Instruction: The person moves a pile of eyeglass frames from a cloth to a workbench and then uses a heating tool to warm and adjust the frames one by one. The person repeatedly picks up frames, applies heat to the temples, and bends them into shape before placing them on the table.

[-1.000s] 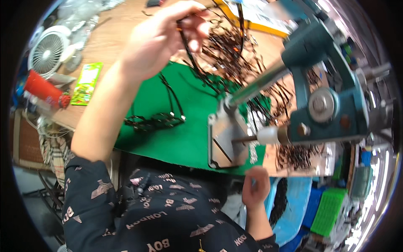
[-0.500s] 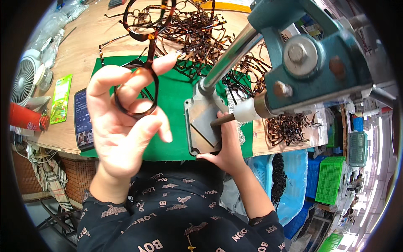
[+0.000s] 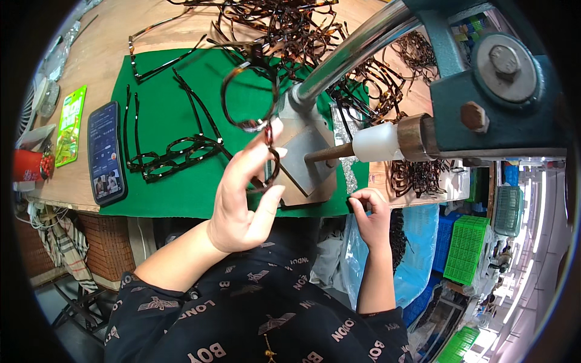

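Tabletop (image 3: 115, 39): wooden, spread beyond my left hand (image 3: 242, 199) as the feed shows it. Press (image 3: 451, 136): teal, to that hand's right, its plate (image 3: 299, 154) near the fingers. Mat (image 3: 193, 193): green, under the fingers and out to their left. Heap of frames (image 3: 290, 27): farther out, past the fingertips. Left hand: thumb and fingers pinching the held frame (image 3: 269, 134). Right hand (image 3: 372, 212): well apart, fingers curled; I cannot tell whether they grip anything. Held frame: tortoiseshell, one rim above the left fingers, the other against them. Phone (image 3: 107, 151): left of the left hand.
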`<state>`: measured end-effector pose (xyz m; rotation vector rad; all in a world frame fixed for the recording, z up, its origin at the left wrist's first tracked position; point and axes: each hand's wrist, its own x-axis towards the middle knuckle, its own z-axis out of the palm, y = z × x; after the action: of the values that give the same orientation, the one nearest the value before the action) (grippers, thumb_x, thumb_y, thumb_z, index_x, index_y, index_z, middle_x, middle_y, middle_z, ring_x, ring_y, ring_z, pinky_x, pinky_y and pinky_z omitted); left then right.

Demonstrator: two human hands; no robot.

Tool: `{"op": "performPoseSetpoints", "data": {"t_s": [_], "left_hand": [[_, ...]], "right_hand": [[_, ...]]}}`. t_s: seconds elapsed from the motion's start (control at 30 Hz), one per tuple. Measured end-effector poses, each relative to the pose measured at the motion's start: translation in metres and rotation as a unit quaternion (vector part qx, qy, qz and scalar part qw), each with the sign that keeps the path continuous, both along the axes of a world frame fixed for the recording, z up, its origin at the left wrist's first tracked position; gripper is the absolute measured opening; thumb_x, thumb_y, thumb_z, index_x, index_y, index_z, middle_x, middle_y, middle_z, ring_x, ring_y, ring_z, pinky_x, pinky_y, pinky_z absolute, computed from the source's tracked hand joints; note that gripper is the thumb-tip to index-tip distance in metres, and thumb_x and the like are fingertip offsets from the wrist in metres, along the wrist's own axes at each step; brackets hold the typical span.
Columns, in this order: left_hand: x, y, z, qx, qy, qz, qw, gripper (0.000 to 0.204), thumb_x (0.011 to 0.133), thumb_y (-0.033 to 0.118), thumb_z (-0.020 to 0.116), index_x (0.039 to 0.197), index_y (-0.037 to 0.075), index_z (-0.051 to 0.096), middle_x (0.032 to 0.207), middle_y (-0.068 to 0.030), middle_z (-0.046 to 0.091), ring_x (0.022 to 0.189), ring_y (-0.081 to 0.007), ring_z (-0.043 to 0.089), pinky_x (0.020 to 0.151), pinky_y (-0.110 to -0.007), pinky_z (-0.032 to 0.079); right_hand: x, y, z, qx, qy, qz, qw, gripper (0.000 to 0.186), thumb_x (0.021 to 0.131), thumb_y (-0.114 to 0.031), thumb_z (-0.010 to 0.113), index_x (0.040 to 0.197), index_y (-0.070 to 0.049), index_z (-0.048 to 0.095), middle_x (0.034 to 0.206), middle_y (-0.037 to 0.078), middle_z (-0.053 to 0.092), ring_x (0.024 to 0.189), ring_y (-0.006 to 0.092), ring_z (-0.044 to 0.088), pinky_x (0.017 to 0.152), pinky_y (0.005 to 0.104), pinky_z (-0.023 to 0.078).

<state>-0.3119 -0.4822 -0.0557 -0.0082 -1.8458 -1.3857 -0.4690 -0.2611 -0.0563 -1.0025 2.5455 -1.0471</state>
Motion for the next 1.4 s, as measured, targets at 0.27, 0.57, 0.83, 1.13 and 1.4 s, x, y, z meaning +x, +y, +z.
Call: {"op": "performPoseSetpoints", "data": {"t_s": [0.27, 0.57, 0.83, 1.13, 1.4], "left_hand": [[-0.001, 0.004, 0.017, -0.067, 0.07, -0.092, 0.991, 0.056, 0.073, -0.016, 0.05, 0.119, 0.01, 0.03, 0.126, -0.0336, 0.033, 0.104, -0.0384, 0.046, 0.09, -0.049, 0.038], [0.007, -0.001, 0.024, -0.041, 0.025, -0.12, 0.992, 0.07, 0.077, -0.01, 0.053, 0.133, 0.012, 0.018, 0.133, -0.0368, 0.026, 0.116, -0.0385, 0.045, 0.093, -0.045, 0.038], [0.016, -0.009, 0.043, -0.035, -0.009, -0.167, 0.985, 0.078, 0.077, -0.004, 0.056, 0.137, 0.012, 0.008, 0.134, -0.0381, 0.025, 0.117, -0.0361, 0.044, 0.066, -0.022, 0.042], [0.016, -0.009, 0.045, -0.01, -0.008, -0.2, 0.98, 0.079, 0.077, -0.004, 0.057, 0.138, 0.012, 0.009, 0.135, -0.0384, 0.022, 0.119, -0.0344, 0.043, 0.066, -0.022, 0.041], [0.015, -0.012, 0.045, 0.011, -0.004, -0.207, 0.978, 0.08, 0.076, -0.008, 0.056, 0.138, 0.008, 0.009, 0.136, -0.0396, 0.017, 0.12, -0.0313, 0.042, 0.065, -0.02, 0.042]], "right_hand": [[-0.006, -0.002, -0.008, 0.036, 0.084, 0.045, 0.995, 0.008, 0.075, 0.002, 0.063, 0.079, 0.001, 0.057, 0.077, 0.006, 0.054, 0.063, 0.0117, 0.053, 0.057, 0.0228, 0.044], [0.002, 0.006, -0.005, -0.004, 0.047, 0.024, 0.999, 0.009, 0.074, 0.002, 0.063, 0.079, 0.0, 0.056, 0.076, 0.01, 0.057, 0.067, 0.0203, 0.056, 0.061, 0.0279, 0.045], [-0.007, 0.004, -0.001, 0.035, 0.013, 0.042, 0.998, 0.009, 0.075, 0.001, 0.063, 0.081, 0.0, 0.057, 0.077, 0.009, 0.056, 0.066, 0.0186, 0.056, 0.06, 0.0264, 0.046], [-0.019, -0.001, 0.006, 0.099, -0.002, 0.111, 0.989, 0.009, 0.076, 0.0, 0.063, 0.082, -0.001, 0.056, 0.077, 0.008, 0.053, 0.069, 0.0178, 0.055, 0.06, 0.0258, 0.045], [-0.014, 0.003, 0.005, 0.05, -0.037, 0.071, 0.996, 0.008, 0.076, 0.003, 0.063, 0.08, 0.0, 0.056, 0.077, 0.005, 0.053, 0.063, 0.0107, 0.051, 0.057, 0.0215, 0.042]]}}
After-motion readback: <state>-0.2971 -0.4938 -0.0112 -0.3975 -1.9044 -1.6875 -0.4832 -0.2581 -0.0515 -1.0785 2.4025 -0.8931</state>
